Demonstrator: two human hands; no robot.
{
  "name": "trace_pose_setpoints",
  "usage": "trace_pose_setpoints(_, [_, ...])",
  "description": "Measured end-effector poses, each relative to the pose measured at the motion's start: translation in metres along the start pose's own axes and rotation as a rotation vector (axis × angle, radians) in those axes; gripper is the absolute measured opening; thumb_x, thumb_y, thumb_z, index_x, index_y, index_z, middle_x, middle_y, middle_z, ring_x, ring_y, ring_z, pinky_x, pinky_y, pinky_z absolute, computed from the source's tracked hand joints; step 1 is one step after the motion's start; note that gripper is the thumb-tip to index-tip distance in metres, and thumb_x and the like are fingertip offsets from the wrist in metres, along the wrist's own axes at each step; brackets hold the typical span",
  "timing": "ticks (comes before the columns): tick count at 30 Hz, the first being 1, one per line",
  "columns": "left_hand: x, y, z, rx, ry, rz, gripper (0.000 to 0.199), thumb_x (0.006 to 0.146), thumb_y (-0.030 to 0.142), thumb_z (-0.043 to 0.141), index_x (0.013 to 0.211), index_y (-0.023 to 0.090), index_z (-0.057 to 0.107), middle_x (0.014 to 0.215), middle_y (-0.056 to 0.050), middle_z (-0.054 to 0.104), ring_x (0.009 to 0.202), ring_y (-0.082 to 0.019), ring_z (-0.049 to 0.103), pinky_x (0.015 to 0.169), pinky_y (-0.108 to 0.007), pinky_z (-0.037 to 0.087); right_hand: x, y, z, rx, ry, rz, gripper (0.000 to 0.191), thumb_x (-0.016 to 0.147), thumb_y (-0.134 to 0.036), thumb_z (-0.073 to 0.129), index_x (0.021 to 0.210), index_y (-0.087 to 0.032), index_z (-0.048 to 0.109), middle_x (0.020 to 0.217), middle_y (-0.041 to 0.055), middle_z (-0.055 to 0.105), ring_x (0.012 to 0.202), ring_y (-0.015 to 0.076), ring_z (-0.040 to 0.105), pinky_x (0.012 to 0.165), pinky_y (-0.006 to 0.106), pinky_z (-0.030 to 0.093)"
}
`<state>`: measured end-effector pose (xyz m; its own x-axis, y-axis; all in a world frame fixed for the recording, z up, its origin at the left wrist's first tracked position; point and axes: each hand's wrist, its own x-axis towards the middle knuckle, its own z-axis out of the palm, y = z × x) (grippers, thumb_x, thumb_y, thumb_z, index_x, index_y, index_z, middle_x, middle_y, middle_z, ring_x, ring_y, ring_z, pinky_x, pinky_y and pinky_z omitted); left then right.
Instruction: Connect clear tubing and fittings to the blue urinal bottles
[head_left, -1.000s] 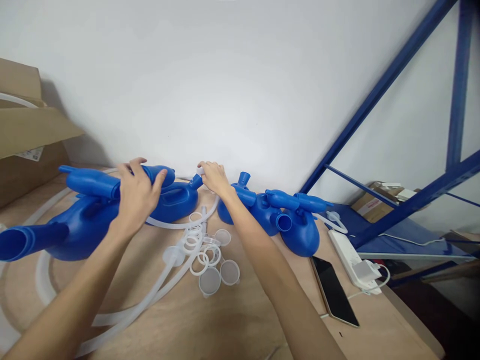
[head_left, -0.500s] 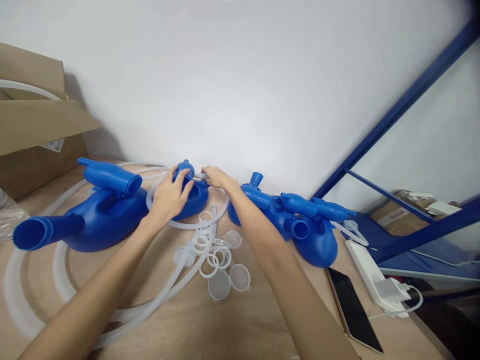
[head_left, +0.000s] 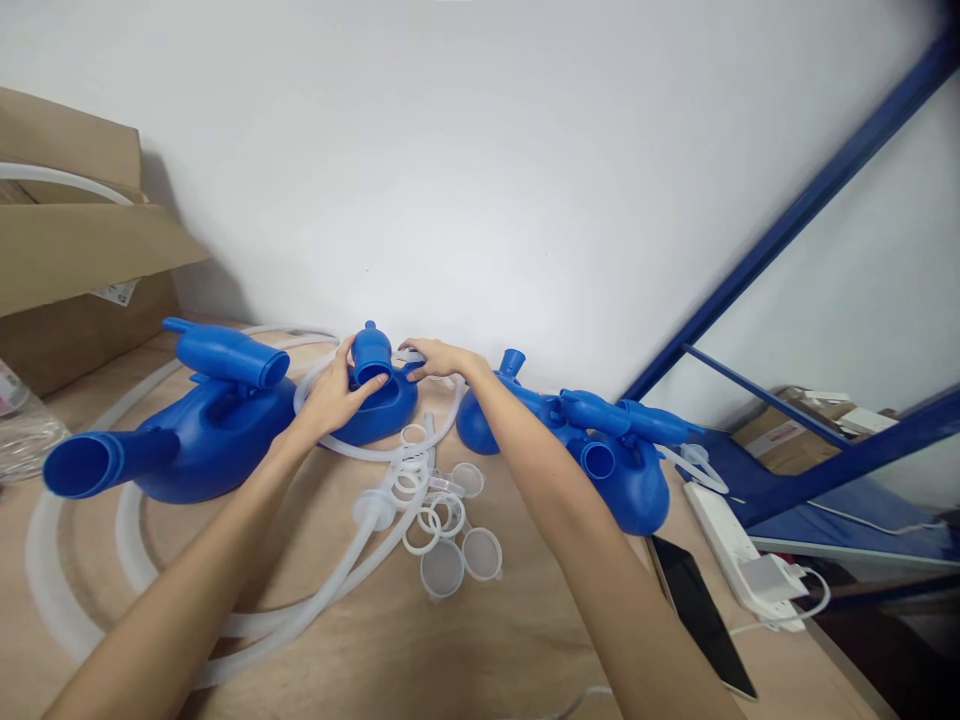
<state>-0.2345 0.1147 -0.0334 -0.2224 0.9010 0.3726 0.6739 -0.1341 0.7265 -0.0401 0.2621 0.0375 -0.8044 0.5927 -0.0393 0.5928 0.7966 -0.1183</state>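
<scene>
My left hand [head_left: 330, 395] curls around a blue bulb-shaped plastic funnel [head_left: 371, 348], its thumb along the wide lower rim. The funnel stands upright, narrow spout up, over a blue plastic bottle with a handle hole [head_left: 386, 415]. My right hand [head_left: 441, 358] is at the bottle's right end, thumb and fingers apart. Beside its fingertips shows the pale end of a clear tube [head_left: 407, 356]; I see no firm grip on it. Looped around the bottle lies clear hose [head_left: 360, 452]. In front are white rings [head_left: 421, 530] and round clear caps [head_left: 442, 568].
A larger blue bottle [head_left: 217, 450] with a funnel piece on top stands left, near an open cardboard box [head_left: 67, 250]. More blue bottles [head_left: 634, 490] stand right. A phone [head_left: 701, 610] and power strip [head_left: 739, 555] lie along the right edge, beside a blue metal rack [head_left: 787, 235].
My left hand has slid down and left on the funnel, uncovering its wide opening. My right thumb and fingers have spread apart near the tube end. The view has shifted slightly.
</scene>
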Motion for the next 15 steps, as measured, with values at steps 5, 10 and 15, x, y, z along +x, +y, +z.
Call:
trace_pose_setpoints(5, [-0.003, 0.006, -0.005, 0.086, -0.007, -0.084, 0.1, 0.089, 0.075, 0.049, 0.167, 0.018, 0.024, 0.145, -0.024, 0.064, 0.133, -0.048, 0.061, 0.112, -0.06, 0.043, -0.015, 0.011, -0.002, -0.188, 0.01, -0.003, 0.112, 0.076, -0.02, 0.091, 0.167, -0.02, 0.026, 0.151, 0.0189, 0.061, 0.135, 0.031, 0.064, 0.105, 0.036, 0.052])
trace_pose_setpoints(10, [-0.007, 0.009, -0.007, 0.143, 0.022, -0.105, 0.093, 0.091, 0.071, 0.046, 0.164, 0.016, 0.031, 0.153, -0.024, 0.058, 0.142, -0.048, 0.054, 0.117, -0.061, 0.039, -0.02, 0.012, 0.006, -0.365, 0.078, 0.008, 0.071, 0.087, -0.029, 0.081, 0.15, -0.021, 0.049, 0.138, 0.0146, 0.072, 0.124, 0.0319, 0.07, 0.093, 0.035, 0.053])
trace_pose_setpoints(15, [-0.009, 0.007, -0.007, 0.144, 0.041, -0.062, 0.093, 0.094, 0.07, 0.043, 0.166, 0.014, 0.026, 0.153, -0.024, 0.059, 0.142, -0.047, 0.055, 0.117, -0.061, 0.039, -0.015, 0.007, 0.009, -0.39, 0.075, -0.006, 0.06, 0.087, -0.013, 0.07, 0.144, -0.018, 0.052, 0.126, 0.0144, 0.077, 0.114, 0.0303, 0.073, 0.087, 0.033, 0.051])
